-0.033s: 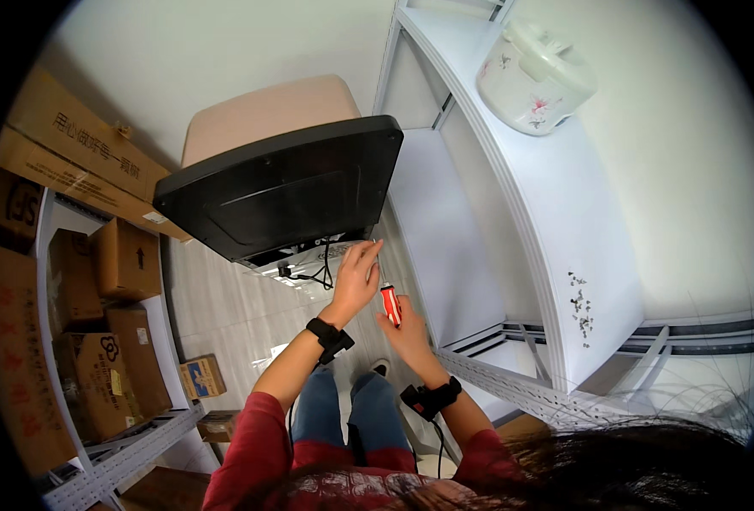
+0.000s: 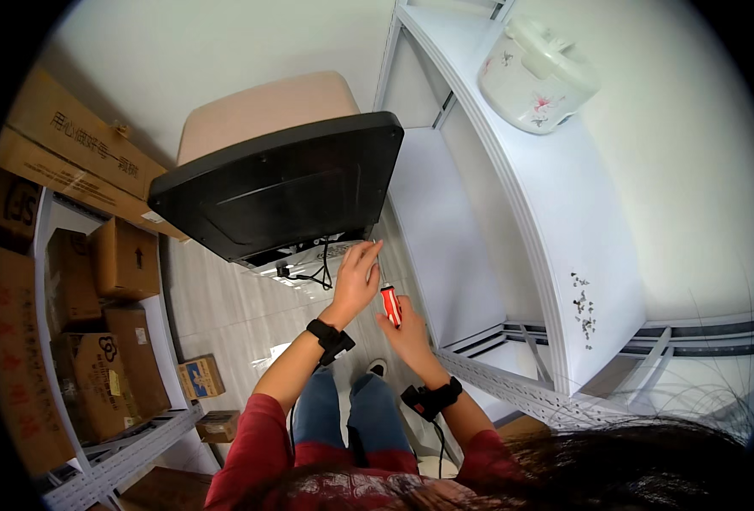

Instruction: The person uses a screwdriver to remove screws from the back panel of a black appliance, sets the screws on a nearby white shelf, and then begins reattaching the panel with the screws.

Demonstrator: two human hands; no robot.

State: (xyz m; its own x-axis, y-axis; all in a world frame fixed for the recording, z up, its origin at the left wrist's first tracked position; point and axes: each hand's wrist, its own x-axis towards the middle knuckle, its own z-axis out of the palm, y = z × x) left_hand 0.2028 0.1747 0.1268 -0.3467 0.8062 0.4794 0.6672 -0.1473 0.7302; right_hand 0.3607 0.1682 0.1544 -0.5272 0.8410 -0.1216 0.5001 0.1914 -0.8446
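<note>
My right hand (image 2: 407, 332) is closed around a short red-and-white handle (image 2: 390, 305), apparently of a small hand tool; its far end is hard to make out. Just above and to the left, my left hand (image 2: 358, 277) has its fingers drawn together, with a tiny pale glint at the fingertips. What they pinch is too small to name. Beyond the hands stands a bulky piece with a tan top (image 2: 266, 111) and a broad black panel (image 2: 287, 192) facing me. Below that panel a black cable (image 2: 321, 274) with a plug dangles close to my left hand.
On the right a white metal shelf (image 2: 556, 255) carries a white flowered rice cooker (image 2: 537, 81) and a scatter of small screws (image 2: 583, 311). Cardboard boxes (image 2: 126, 260) fill a rack on the left. A small carton (image 2: 201, 376) lies on the tiled floor.
</note>
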